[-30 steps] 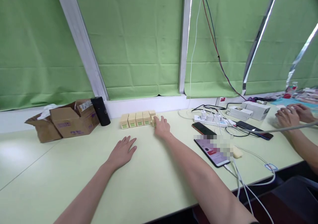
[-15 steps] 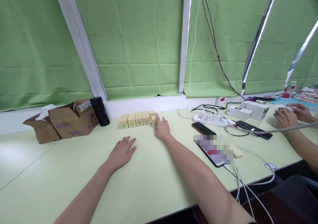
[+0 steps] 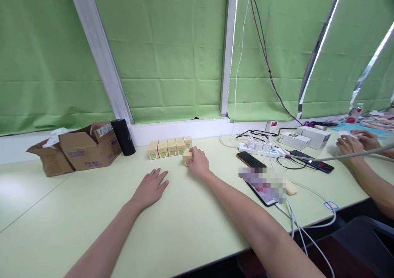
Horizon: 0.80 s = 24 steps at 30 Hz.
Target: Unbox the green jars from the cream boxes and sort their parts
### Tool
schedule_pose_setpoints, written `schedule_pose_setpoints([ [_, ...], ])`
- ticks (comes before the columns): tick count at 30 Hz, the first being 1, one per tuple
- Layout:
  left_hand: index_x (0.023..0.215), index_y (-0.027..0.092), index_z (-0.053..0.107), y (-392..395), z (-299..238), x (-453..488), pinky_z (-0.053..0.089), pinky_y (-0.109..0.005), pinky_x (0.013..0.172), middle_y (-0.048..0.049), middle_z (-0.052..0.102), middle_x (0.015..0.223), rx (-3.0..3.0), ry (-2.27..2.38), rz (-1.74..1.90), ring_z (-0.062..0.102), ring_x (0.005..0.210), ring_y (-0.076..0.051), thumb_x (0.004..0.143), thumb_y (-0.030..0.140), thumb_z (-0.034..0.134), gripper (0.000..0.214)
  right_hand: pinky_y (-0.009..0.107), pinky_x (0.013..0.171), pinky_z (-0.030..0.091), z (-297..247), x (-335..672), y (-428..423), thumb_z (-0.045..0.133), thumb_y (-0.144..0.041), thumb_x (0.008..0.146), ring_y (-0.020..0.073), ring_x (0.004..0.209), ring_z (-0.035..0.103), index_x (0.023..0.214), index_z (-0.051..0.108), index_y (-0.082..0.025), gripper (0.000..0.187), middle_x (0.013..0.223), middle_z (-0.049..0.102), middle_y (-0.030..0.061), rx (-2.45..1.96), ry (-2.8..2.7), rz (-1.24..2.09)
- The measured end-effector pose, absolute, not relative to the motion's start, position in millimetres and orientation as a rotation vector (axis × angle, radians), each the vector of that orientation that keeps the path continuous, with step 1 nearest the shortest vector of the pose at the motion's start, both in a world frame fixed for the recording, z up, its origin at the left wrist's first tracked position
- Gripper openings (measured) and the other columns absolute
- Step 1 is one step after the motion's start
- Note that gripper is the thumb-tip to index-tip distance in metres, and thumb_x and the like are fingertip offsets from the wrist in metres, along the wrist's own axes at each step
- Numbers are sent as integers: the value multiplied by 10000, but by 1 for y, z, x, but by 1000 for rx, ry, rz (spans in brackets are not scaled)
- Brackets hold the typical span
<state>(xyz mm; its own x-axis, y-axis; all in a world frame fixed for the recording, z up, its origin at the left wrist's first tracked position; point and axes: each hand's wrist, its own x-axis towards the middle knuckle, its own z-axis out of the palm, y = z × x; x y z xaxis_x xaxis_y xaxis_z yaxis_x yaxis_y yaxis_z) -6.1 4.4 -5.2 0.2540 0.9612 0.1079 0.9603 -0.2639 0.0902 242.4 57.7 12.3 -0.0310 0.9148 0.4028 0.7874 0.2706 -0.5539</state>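
Note:
With its fingers wrapped round it, my right hand (image 3: 199, 163) holds a small tan cardboard box (image 3: 186, 157) that has a green label on its front. Its far side is partly covered by my fingers. Just behind stands a row of several similar small boxes (image 3: 171, 147), side by side, labels facing me. My left hand (image 3: 150, 189) lies flat on the pale table (image 3: 172, 233), palm down with fingers apart, holding nothing, to the front left of the row.
To the left stand an open brown carton (image 3: 89, 152) and a black cylinder (image 3: 123, 137). On the right are a power strip (image 3: 260, 150), phones (image 3: 250, 159), white boxes (image 3: 314, 137) and loose cables. Another person's hands (image 3: 351, 144) work at the far right.
My right hand has drawn one small box out of the right end of the row, toward me. The left hand stays in place.

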Motion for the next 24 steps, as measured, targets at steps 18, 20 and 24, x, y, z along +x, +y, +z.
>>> schedule_pose_setpoints([
  [18,1506,181,511,-2,-5,-5,305,-514,1207,-132,516,1553,2460,1832,531,357,1478,-353,982,541,431,640,377,875,534,-4,242,-22,694,-231,787,210,1002,635,1442,335,-308,750,1354,517,85,-1155,-1825,741],
  [20,1501,175,506,-3,-3,-3,334,-492,1185,-107,572,1498,2435,1802,598,368,1438,-341,981,505,445,619,359,837,542,-5,245,-20,704,-204,755,182,928,634,1440,337,-307,784,1359,493,84,-1130,-1832,786],
  [24,1479,173,509,-6,3,5,367,-475,1164,-98,660,1358,2327,1733,764,382,1374,-308,973,418,462,563,339,793,540,-6,249,-15,684,-160,735,135,803,612,1395,373,-279,739,1247,519,57,-1084,-1807,882],
])
